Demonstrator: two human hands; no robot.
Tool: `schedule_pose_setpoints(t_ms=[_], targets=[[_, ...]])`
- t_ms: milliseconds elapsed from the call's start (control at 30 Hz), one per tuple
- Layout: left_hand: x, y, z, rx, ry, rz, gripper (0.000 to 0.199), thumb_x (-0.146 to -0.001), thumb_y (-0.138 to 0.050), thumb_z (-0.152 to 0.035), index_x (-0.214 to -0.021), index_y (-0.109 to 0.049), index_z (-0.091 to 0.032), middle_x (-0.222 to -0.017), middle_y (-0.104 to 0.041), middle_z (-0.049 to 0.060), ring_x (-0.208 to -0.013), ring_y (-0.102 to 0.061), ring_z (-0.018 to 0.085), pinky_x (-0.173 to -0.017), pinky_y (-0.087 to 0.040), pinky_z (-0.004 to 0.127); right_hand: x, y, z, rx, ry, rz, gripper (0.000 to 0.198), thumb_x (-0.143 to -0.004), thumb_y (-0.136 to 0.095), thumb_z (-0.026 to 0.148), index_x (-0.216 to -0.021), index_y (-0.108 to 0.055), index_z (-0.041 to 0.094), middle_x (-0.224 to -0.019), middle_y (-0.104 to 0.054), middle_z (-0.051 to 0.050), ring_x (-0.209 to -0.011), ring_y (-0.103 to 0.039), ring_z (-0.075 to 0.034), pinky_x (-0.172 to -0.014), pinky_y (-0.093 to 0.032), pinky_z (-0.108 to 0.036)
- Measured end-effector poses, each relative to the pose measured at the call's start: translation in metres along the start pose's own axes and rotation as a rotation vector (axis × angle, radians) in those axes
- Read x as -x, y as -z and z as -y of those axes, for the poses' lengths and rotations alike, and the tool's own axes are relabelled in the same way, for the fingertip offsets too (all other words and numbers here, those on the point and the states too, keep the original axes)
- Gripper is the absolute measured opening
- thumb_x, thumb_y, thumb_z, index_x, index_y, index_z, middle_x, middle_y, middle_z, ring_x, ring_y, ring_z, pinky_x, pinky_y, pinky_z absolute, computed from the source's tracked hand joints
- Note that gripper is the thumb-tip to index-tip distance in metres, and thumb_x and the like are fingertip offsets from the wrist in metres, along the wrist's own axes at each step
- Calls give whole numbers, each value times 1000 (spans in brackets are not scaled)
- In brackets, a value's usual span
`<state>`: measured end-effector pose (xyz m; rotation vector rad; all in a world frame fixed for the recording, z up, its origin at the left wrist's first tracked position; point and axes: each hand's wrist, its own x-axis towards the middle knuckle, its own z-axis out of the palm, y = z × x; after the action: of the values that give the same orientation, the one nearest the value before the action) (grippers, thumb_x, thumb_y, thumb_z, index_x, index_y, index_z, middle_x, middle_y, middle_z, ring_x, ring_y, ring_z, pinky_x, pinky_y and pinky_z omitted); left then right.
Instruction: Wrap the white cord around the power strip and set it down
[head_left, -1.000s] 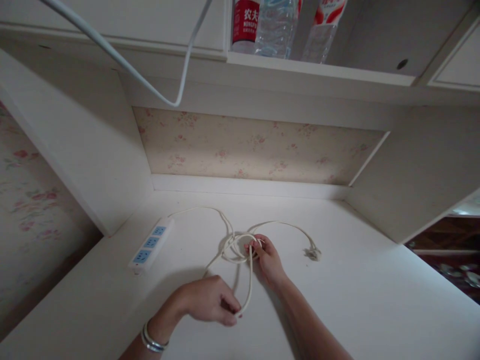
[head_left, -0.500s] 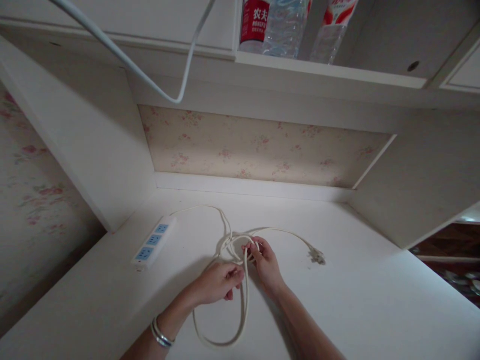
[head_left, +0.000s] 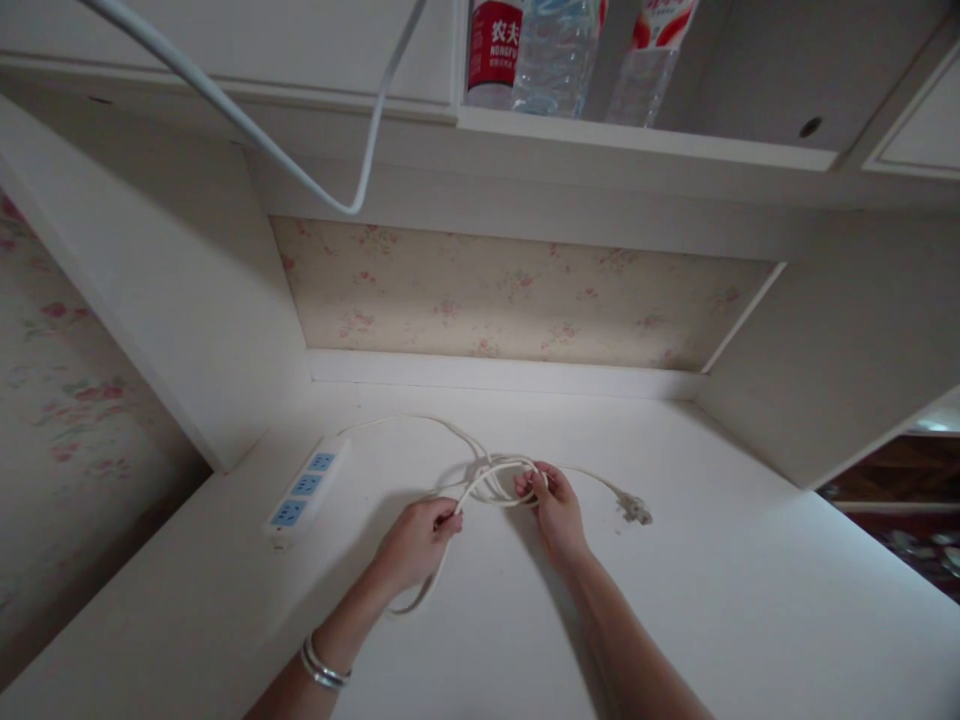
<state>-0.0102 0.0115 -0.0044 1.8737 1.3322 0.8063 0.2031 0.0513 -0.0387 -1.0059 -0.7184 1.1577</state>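
Observation:
A cream power cord (head_left: 480, 478) lies in loose loops on the white desk, joined to a power strip (head_left: 307, 487) with blue sockets at the left. Its plug (head_left: 636, 509) rests on the desk at the right. My left hand (head_left: 420, 540) pinches one strand at the near left of the loops, and a slack bend hangs below the fingers. On the loops' right side, my right hand (head_left: 553, 505) grips the gathered coils between thumb and fingers. Part of the cord behind the left hand is hidden.
Above the desk (head_left: 517, 640) runs a shelf (head_left: 645, 138) with plastic bottles (head_left: 555, 60) on it. A thick white bent rod or cable (head_left: 300, 165) hangs in the upper left. Side panels (head_left: 840, 330) border the desk, and floral wallpaper (head_left: 480, 290) covers the back wall.
My left hand has moved slightly left and up and now pinches the cord. The large loop that hung toward me has shrunk. My right hand has shifted a little right with the coils.

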Motion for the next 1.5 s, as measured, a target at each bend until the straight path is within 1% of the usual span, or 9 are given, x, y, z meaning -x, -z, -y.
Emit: schedule_pose_setpoints(t_ms=[133, 267, 467, 567, 833, 1033, 1133, 1267, 1500], targets=[[-4, 15, 10, -4, -8, -163, 26, -88, -45, -33, -76, -62, -18, -68, -62, -1, -66, -56, 15, -61, -40, 22, -16, 19, 2, -50, 52, -141, 35, -67, -76, 40, -90, -56, 22, -76, -65, 1, -68, -65, -16, -67, -54, -31], [-3, 31, 10, -109, -112, -278, 24, -90, -48, -33, -91, -67, -20, -91, -69, 4, -89, -60, 19, -83, -43, 28, -25, 28, 0, -54, 60, -245, 36, -65, -76, 36, -90, -55, 22, -76, -66, 2, -68, -66, -15, -67, -57, -31], [9, 39, 2, -170, -329, 215, 15, -87, -58, -27, -83, -72, -24, -85, -69, 0, -85, -58, 15, -84, -41, 27, -31, 35, 1, -38, 72, -300, 33, -68, -74, 34, -93, -57, 22, -75, -67, 3, -64, -65, -11, -63, -55, -25], [13, 31, 3, -202, -351, 337, 14, -82, -63, -22, -87, -75, -27, -96, -69, 0, -94, -57, 17, -88, -40, 30, -31, 37, 3, -58, 65, -261, 35, -68, -75, 35, -95, -59, 21, -78, -69, 1, -67, -66, -12, -65, -54, -25], [18, 19, -15, 67, -261, 500, 56, -66, -57, -3, -114, -67, -31, -124, -61, 1, -113, -53, 21, -90, -45, 29, -16, 19, 3, 40, 159, -111, 40, -72, -73, 44, -103, -61, 21, -92, -71, -4, -84, -68, -17, -81, -53, -32], [15, 6, -21, 666, -4, 529, 65, -69, -75, -39, -129, -56, -21, -120, -63, 9, -113, -55, 27, -100, -39, 41, -2, 4, 4, 166, 140, 37, 42, -75, -70, 47, -106, -59, 20, -91, -72, -6, -85, -68, -21, -81, -51, -36], [13, -3, -19, 890, 32, 533, 73, -75, -66, -55, -132, -51, -14, -114, -65, 14, -107, -59, 27, -100, -38, 45, 4, 0, 7, 218, 164, 114, 38, -78, -66, 46, -105, -58, 21, -92, -71, -6, -86, -67, -21, -81, -50, -36], [9, -17, -22, 982, 135, 378, 64, -87, -44, -61, -120, -59, -8, -94, -69, 14, -83, -65, 22, -86, -45, 41, 16, -8, 12, 287, 179, 252, 33, -80, -63, 46, -102, -58, 21, -88, -69, -5, -82, -64, -20, -76, -50, -34], [1, -37, -29, 939, 285, 179, 47, -83, -54, -57, -84, -63, -11, -69, -65, 6, -52, -57, 12, -56, -44, 26, 37, -26, 1, 375, 114, 459, 33, -84, -57, 50, -103, -57, 23, -84, -66, -2, -62, -59, -14, -58, -48, -26]])
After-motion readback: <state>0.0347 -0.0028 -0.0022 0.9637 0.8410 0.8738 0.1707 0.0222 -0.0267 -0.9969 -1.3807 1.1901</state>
